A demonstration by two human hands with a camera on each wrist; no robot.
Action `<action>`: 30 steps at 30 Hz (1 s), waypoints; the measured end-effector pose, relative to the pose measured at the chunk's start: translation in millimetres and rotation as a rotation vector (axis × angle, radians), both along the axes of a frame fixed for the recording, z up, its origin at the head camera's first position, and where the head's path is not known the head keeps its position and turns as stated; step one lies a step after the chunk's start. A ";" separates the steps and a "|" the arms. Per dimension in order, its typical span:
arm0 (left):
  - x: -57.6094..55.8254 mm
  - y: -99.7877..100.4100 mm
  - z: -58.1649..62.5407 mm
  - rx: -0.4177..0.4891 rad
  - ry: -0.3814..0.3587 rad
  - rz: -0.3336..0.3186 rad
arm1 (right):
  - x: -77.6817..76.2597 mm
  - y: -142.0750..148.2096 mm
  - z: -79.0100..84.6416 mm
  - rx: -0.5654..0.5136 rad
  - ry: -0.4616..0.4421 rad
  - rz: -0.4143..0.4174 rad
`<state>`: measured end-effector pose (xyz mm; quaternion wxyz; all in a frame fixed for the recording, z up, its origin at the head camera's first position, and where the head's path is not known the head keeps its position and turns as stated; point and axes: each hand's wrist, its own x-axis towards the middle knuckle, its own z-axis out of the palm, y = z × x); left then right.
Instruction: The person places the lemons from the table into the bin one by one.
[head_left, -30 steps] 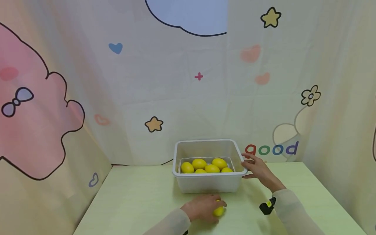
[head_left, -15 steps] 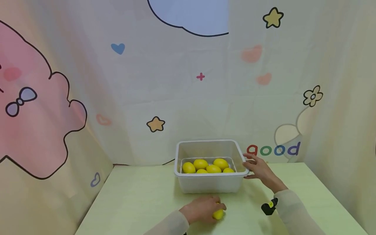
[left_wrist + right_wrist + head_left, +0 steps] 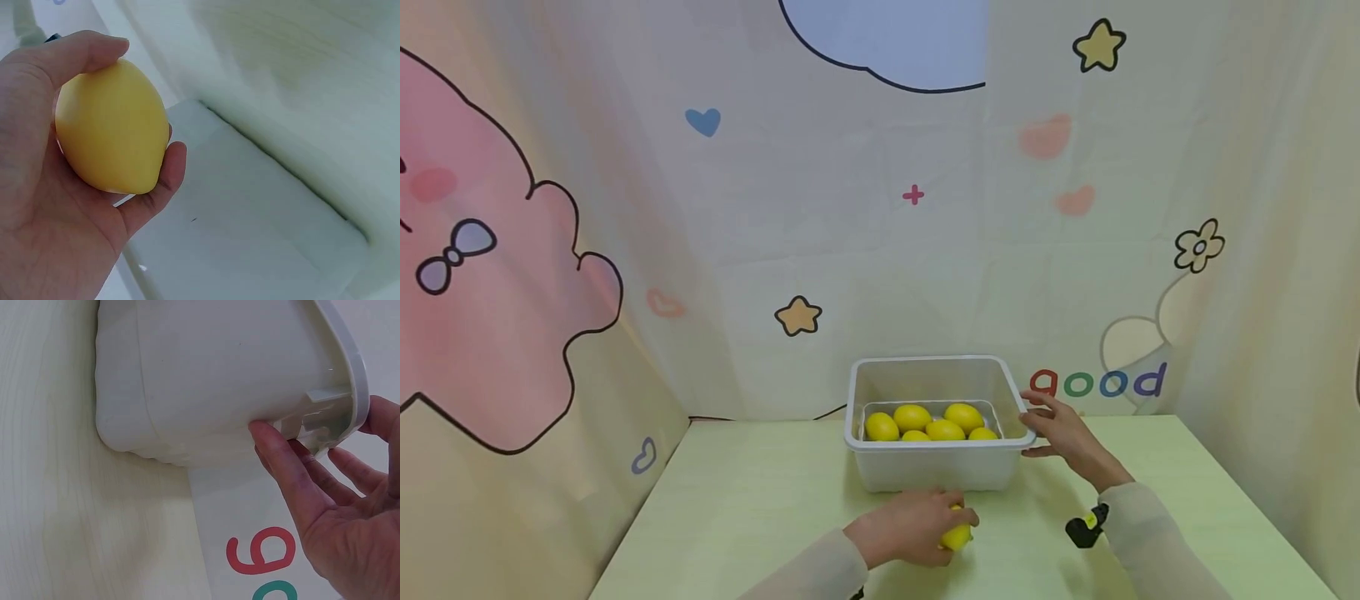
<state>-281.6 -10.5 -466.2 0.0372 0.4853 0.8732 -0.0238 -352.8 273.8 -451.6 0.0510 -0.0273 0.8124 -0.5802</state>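
My left hand (image 3: 917, 527) holds a yellow lemon (image 3: 957, 535) just in front of the white plastic bin (image 3: 932, 471). Up close in the left wrist view, thumb and fingers curl round the lemon (image 3: 112, 128), whose pointed end faces down and right. Several more lemons (image 3: 946, 430) lie inside the bin; its front wall hides part of them. At the bin's right side, my right hand (image 3: 1067, 433) grips the rim. The right wrist view shows the thumb at the rim's edge and fingers under it, against the bin's side wall (image 3: 219, 375).
The bin stands on a pale green-yellow table (image 3: 752, 500), near its back edge. Behind it hangs a printed cloth backdrop (image 3: 865, 275) with stars, hearts and coloured letters. Similar cloth encloses the left and right sides.
The left hand has shifted slightly left, and more of the lemon now shows between its fingers. Right hand and bin keep their places; the head view has moved a little.
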 end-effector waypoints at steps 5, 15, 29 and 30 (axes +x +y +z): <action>3.7 -3.6 8.6 0.006 0.044 -0.016 | -0.1 -0.2 1.5 -0.003 0.009 0.009; 1.4 -7.7 23.7 0.034 0.102 -0.018 | 0.3 0.8 2.2 -0.009 0.013 0.026; -3.6 -19.1 45.6 0.087 0.184 -0.029 | 2.6 1.3 0.6 -0.009 0.022 0.040; -4.1 -20.4 47.3 0.089 0.194 -0.028 | 2.7 1.3 0.8 -0.011 0.022 0.041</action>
